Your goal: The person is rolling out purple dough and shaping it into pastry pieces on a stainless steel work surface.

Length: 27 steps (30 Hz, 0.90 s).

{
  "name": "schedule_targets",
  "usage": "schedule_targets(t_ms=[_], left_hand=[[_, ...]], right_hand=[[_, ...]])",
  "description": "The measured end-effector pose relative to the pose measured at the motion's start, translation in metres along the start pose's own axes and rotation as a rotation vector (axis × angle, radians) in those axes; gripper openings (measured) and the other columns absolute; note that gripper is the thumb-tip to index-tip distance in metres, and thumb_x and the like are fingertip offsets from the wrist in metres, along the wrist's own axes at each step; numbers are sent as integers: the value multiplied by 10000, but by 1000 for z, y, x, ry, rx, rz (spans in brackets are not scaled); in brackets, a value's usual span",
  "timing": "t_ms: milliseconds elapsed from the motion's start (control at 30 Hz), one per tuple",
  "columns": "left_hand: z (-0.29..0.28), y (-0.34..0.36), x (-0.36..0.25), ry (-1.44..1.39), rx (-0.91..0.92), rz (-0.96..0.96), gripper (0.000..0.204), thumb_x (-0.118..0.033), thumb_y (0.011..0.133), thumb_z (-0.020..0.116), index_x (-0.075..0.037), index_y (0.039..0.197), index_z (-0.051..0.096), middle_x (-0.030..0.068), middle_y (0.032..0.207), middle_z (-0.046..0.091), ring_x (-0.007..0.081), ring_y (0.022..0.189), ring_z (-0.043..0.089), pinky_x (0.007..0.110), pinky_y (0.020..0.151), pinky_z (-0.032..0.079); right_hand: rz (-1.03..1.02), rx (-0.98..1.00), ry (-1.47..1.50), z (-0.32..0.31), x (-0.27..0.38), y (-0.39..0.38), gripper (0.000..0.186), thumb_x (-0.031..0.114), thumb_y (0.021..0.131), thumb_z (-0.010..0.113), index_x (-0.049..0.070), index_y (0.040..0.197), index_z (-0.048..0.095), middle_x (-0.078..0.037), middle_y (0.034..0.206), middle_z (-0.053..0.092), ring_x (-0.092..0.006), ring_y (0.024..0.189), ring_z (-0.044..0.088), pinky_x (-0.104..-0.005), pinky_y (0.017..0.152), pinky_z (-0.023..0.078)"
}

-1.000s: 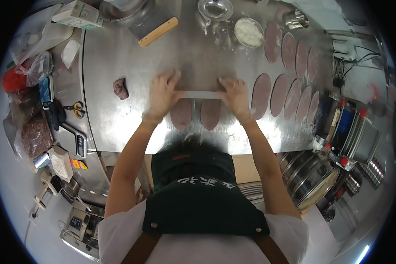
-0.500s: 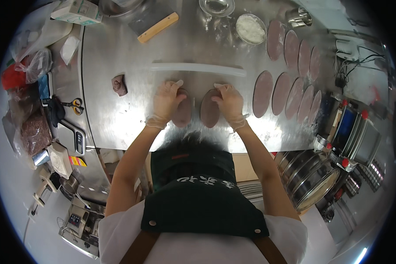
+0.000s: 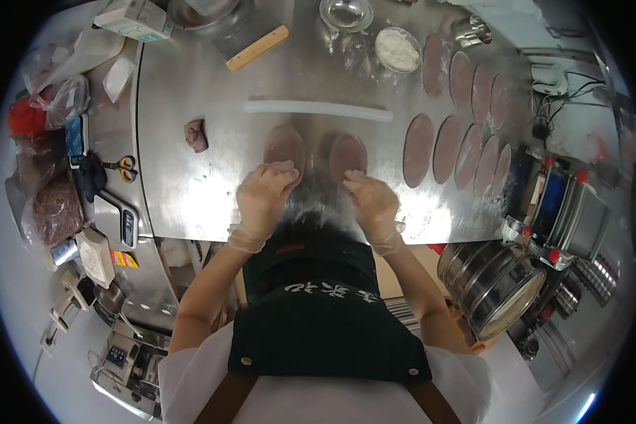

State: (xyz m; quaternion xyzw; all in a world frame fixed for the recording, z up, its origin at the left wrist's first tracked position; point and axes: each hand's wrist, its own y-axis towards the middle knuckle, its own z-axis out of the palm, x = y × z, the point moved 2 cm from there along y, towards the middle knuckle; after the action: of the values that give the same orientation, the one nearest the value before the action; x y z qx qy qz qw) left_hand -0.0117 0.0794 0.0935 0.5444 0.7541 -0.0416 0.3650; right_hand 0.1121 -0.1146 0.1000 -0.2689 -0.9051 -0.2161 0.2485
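Observation:
Two flat ovals of purplish-brown dough lie side by side on the steel table in front of me. Both my hands wear clear plastic gloves. With closed fingers, my left hand (image 3: 263, 198) grips the near end of the left dough oval (image 3: 284, 145). My right hand (image 3: 372, 203) pinches the near end of the right dough oval (image 3: 348, 152) the same way. The ends under my fingertips are partly hidden. Just beyond the ovals, a white rolling pin (image 3: 318, 107) lies crosswise. A small dough lump (image 3: 195, 135) sits off to the left.
Several finished-looking dough ovals (image 3: 418, 150) stand in two rows at the right. A bowl of white flour (image 3: 397, 49), a glass bowl (image 3: 346, 13) and a wooden-handled scraper (image 3: 258, 47) are at the back. Scissors (image 3: 126, 169) and a scale (image 3: 116, 220) lie left; metal sieves (image 3: 491, 286) stand lower right.
Both hands have come nearer to my body, from the far ends of the two dough ovals to their near ends. The ovals now lie a little farther away and wider apart.

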Motion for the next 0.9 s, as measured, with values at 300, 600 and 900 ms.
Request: schedule_targets(t_ms=[300, 600, 900], left_hand=[[45, -34, 58, -37, 76, -24, 411, -47, 841, 699, -133, 1241, 654, 104, 1256, 622, 321, 1148, 596, 405, 944, 522], [18, 51, 87, 49, -180, -170, 391, 59, 820, 667, -102, 1177, 669, 129, 1192, 645, 329, 1075, 607, 407, 908, 511], [11, 0, 86, -161, -184, -392, 293, 77, 880, 630, -80, 1120, 693, 106, 1117, 683, 255, 1008, 652, 335, 880, 528]], right_hand=[[-28, 7, -246, 47, -56, -2, 406, 115, 847, 716, 80, 1244, 640, -103, 1203, 676, -295, 1069, 646, -417, 853, 540], [70, -309, -336, 7, -135, 179, 235, 119, 861, 674, 94, 1093, 696, -125, 1060, 684, -319, 944, 672, -415, 766, 551], [257, 6, -495, 32, -199, 206, 179, 215, 833, 711, 128, 980, 767, -122, 1046, 735, -320, 845, 719, -385, 731, 562]])
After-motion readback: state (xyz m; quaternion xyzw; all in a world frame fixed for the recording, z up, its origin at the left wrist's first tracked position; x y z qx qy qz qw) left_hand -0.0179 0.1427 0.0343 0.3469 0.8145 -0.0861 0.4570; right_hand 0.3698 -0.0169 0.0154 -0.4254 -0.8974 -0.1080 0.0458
